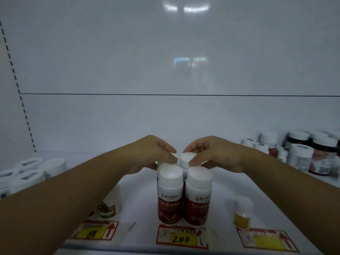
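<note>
Fingers of left hand (153, 153) and right hand (219, 156) round rear bottles' (186, 160) white caps; contents unseen.

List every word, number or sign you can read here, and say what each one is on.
"88": handwritten on the yellow field of the left price tag.
"200": handwritten on the middle price tag, below the two front bottles.
Red up arrow: on the left price tag and the right price tag.
Right price tag's yellow field: no number readable.
Bottle labels and the tags' small print: too blurred to read.
</note>
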The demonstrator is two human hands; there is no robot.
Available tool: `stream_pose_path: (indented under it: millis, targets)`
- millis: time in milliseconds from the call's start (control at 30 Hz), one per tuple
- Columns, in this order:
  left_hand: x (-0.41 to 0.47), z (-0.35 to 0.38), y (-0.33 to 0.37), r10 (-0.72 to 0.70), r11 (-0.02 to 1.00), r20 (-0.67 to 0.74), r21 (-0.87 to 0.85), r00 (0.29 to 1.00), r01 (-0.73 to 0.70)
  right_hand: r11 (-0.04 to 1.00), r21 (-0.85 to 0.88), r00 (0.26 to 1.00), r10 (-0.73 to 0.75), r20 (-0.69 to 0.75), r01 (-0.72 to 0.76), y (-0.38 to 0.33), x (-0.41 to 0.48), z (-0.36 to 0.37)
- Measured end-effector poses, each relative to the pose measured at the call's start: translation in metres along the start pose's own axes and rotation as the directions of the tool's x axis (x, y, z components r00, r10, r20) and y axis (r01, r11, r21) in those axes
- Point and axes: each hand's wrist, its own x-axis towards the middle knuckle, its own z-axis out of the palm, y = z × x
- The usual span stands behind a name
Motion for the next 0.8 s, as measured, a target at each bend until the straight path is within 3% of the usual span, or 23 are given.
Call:
stream_pose_path:
  millis: [267, 367, 433, 467, 533, 567, 800]
  targets:
    - [-0.003, -0.001, 0.0, 0.012, 0.996, 0.042, 0.089, 0.999, -0.016, 0.996, -0.021, 0.993, 0.082, -0.086, -0.084, 0.002, -0.011, 0.007]
    - [-0.004, 0.0, 0.007, 0.037, 0.966, 0.018, 0.255, 0.999, -0.04, 0.995, -0.07, 0.988, 0.058, -0.144, -0.069, 0.002, -0.013, 0.009]
    - [-0.005, 0.005, 0.017, 0.116, 0.909, -0.006, 0.404, 0.993, -0.103, 0.975, -0.218, 0.971, -0.008, -0.238, -0.045, 0.008, -0.016, 0.005]
    - [-0.006, 0.008, 0.025, 0.161, 0.877, -0.005, 0.46, 0.987, -0.141, 0.921, -0.384, 0.953, -0.066, -0.296, -0.055, 0.014, -0.017, -0.001]
    - [-0.007, 0.018, 0.041, 0.222, 0.83, 0.021, 0.521, 0.975, -0.2, 0.717, -0.688, 0.919, -0.189, -0.347, -0.113, 0.027, -0.024, -0.015]
    - [-0.006, 0.025, 0.05, 0.234, 0.814, 0.032, 0.541, 0.972, -0.213, 0.661, -0.739, 0.914, -0.21, -0.348, -0.13, 0.035, -0.027, -0.023]
    - [0.018, 0.107, 0.116, 0.304, 0.726, 0.113, 0.615, 0.946, -0.307, 0.713, -0.695, 0.915, -0.217, -0.342, -0.091, 0.086, -0.067, -0.096]
